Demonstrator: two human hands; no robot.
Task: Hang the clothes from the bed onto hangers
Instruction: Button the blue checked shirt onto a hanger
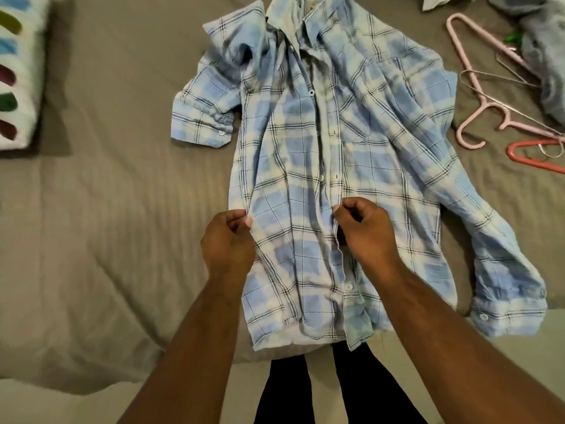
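My left hand (227, 240) pinches the side edge and my right hand (363, 228) the button placket of the plaid shirt (305, 142), stretched lengthwise away from both, collar farthest, pink hanger (488, 104) beyond my right.

- The left hand (227, 240) is knuckles-up with its fingers curled, thumb and forefinger pinching the shirt (299, 166) at its edge on that side.
- The right hand (363, 231) has curled fingers and pinches the buttoned front strip.
- The 2 bare forearms (195, 332) reach forward from below and converge, with the hands near each other but apart.
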